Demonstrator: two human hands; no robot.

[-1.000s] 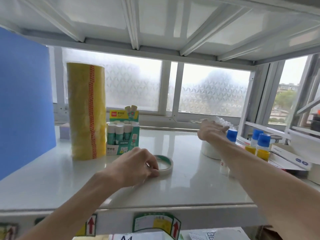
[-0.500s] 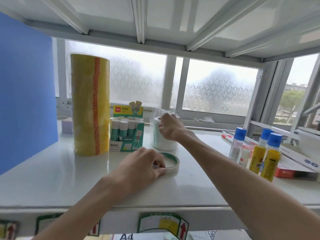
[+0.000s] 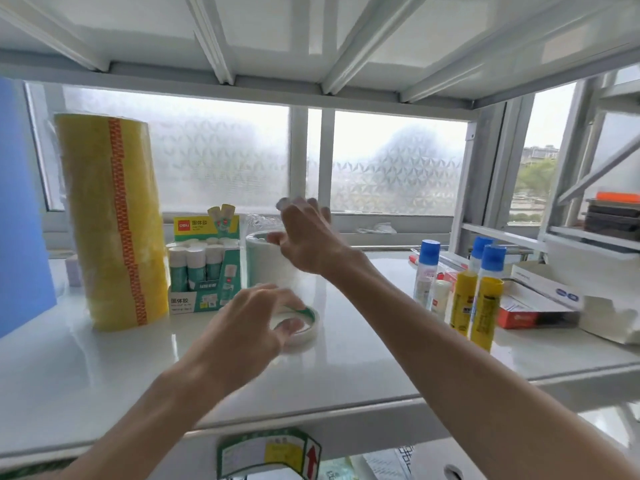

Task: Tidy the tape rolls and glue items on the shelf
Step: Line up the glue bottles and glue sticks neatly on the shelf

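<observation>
A small white tape roll (image 3: 309,328) with a green core lies flat on the white shelf (image 3: 353,362). My left hand (image 3: 247,329) covers its near side, thumb inside the ring and fingers over the rim. Just behind stands a plastic-wrapped stack of white tape rolls (image 3: 265,268), next to a green box of glue sticks (image 3: 204,271). My right hand (image 3: 310,240) hovers at the stack's top with fingers spread, the thumb near its rim. A tall wrapped stack of yellow tape (image 3: 110,220) stands at the left.
Blue-capped glue bottles, two yellow (image 3: 486,306) and one clear (image 3: 426,271), stand at the right before flat boxes (image 3: 543,292). A blue board (image 3: 20,220) closes the left side. The upper shelf hangs low overhead; frosted windows are behind.
My right hand carried the wrapped white tape stack from the right to beside the glue stick box and has opened over it. My left hand stayed on the small roll.
</observation>
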